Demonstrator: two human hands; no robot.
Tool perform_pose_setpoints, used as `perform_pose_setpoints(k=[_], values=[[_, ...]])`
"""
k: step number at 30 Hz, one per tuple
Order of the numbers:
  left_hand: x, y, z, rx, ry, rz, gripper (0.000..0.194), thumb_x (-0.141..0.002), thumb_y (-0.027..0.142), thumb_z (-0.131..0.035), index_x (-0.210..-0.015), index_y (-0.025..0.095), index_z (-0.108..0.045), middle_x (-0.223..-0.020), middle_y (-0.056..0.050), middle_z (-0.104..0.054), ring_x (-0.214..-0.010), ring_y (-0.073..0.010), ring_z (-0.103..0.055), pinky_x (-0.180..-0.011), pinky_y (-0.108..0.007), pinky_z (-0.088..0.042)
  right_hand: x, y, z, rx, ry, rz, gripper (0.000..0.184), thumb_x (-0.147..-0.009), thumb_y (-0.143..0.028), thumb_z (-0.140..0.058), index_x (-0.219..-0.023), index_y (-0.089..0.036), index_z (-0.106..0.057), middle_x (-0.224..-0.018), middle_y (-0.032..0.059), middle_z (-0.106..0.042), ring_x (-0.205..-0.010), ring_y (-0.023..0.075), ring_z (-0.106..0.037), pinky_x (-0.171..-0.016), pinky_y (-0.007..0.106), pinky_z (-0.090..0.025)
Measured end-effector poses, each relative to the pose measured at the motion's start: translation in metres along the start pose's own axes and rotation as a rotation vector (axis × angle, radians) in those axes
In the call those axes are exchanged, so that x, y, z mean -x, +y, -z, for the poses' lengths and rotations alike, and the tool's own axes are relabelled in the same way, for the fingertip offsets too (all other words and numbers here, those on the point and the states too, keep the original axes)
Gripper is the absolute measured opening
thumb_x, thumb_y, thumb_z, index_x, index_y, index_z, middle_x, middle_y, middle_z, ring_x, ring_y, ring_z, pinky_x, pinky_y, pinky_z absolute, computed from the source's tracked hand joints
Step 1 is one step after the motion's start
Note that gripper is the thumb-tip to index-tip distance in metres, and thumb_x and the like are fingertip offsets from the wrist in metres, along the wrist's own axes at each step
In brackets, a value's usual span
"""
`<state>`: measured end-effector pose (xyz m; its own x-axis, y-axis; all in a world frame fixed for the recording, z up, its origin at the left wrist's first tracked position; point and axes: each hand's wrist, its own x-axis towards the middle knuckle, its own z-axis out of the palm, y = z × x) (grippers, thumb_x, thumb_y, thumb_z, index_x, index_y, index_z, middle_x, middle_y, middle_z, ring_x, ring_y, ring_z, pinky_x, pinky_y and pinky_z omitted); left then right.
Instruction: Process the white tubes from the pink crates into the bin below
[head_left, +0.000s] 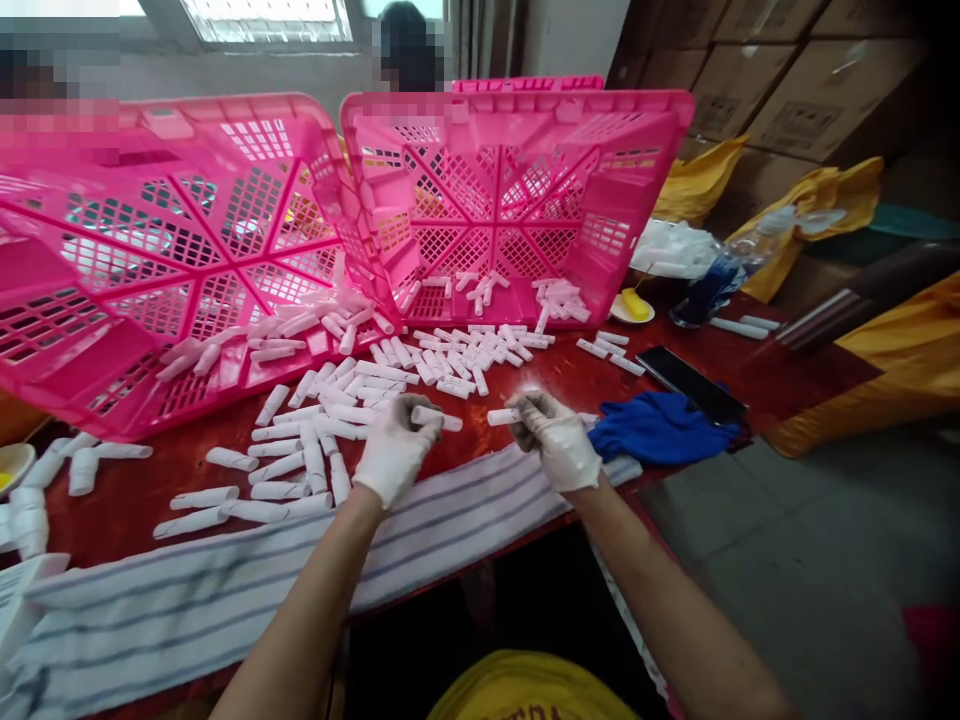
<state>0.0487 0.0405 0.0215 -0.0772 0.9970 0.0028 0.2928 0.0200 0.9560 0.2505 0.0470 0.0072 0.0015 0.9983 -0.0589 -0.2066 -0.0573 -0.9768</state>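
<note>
My left hand (399, 448), in a white glove with greyed fingertips, pinches a small white tube (442, 420) that points to the right. Across a short gap, my right hand (553, 438), gloved the same way, grips another white tube (502, 416) by its right end. The two tubes are roughly in line and apart. Many similar white tubes (279, 468) lie loose on the dark red table (112, 510), left of and beyond my hands. Below my wrists a striped towel (247, 580) runs along the table's front edge.
Two pink plastic baskets (499, 180) lie on their sides at the back, with tubes inside. To the right are a blue cloth (664, 428), a phone (690, 382), a bottle (720, 280) and a small dish (631, 308). Cardboard boxes (817, 90) are stacked behind. Two people sit beyond the baskets.
</note>
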Motion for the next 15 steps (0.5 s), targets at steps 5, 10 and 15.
perform_pose_setpoints(k=[5,10,15], values=[[0.035,0.022,-0.012,0.601,-0.03,0.235,0.043,-0.067,0.031,-0.071,-0.098,0.017,-0.045,-0.073,0.002,-0.059,-0.068,-0.0109,-0.06,-0.067,-0.023,-0.046,0.011,-0.006,-0.019,-0.139,0.013,0.0,0.035,-0.07,-0.05,-0.065,-0.078,-0.018,-0.056,-0.047,-0.0077,-0.039,-0.04,0.0056,-0.034,-0.04,0.019,-0.026],[0.06,0.017,-0.029,0.266,-0.006,0.09,0.036,-0.081,0.038,-0.058,-0.109,0.015,-0.054,-0.068,0.0,-0.058,-0.059,-0.0089,-0.053,-0.06,-0.021,-0.044,0.004,-0.017,-0.017,0.089,0.069,0.059,0.037,-0.068,-0.053,-0.065,-0.073,-0.018,-0.055,-0.052,-0.0052,-0.044,-0.043,0.0066,-0.037,-0.04,0.02,-0.025],[0.068,0.017,-0.033,0.608,-0.134,0.228,0.035,-0.079,0.038,-0.062,-0.103,0.013,-0.055,-0.073,0.0,-0.055,-0.054,-0.0053,-0.047,-0.052,-0.019,-0.038,0.009,-0.03,-0.022,0.16,0.064,0.031,0.036,-0.068,-0.054,-0.063,-0.069,-0.018,-0.055,-0.047,-0.0059,-0.041,-0.041,0.0071,-0.035,-0.04,0.021,-0.025]])
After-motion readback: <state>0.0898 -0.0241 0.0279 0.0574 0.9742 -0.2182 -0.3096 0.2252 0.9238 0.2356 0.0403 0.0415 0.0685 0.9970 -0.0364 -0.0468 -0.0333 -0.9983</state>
